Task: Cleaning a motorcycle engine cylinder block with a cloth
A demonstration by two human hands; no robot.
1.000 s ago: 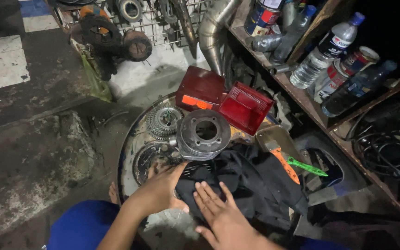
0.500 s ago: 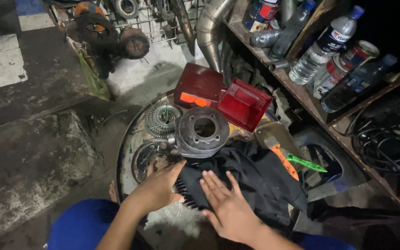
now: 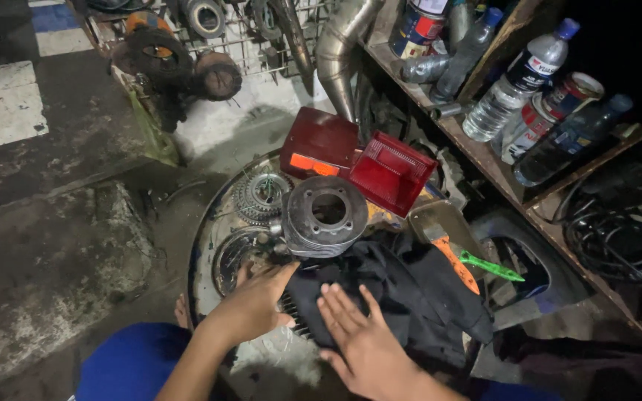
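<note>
My left hand (image 3: 255, 303) lies palm down at the near edge of the crumpled black cloth (image 3: 403, 297), its fingers (image 3: 280, 275) held loosely together and pointing up toward the grey finned metal cylinder (image 3: 326, 217), which stands just beyond them with its round bore facing up. The fingertips rest on or just beside the cloth's edge; in this dim light I cannot tell whether they press on anything under it, and they pinch nothing. My right hand (image 3: 365, 345) is flat on the same black cloth, nearer to me, fingers (image 3: 339, 312) fanned wide apart and straight, palm down, closed around nothing. Between the two hands a strip of dark ribbed metal (image 3: 291, 310) shows from under the cloth. All of this sits on a round, dirty metal tray (image 3: 202, 252), where a toothed grey sprocket (image 3: 261, 194) lies just left of the cylinder and a darker round plate (image 3: 233, 256) lies below that, close by my left fingertips. Behind the cylinder are two red plastic lamp covers (image 3: 388, 172), one with an orange patch. To the right of the cloth lie an orange-handled tool (image 3: 455, 263) and a bright green plastic tool (image 3: 490, 267), touching neither hand. On the wooden shelf (image 3: 484, 160) at upper right stand clear plastic bottles (image 3: 514, 85) and tins.
</note>
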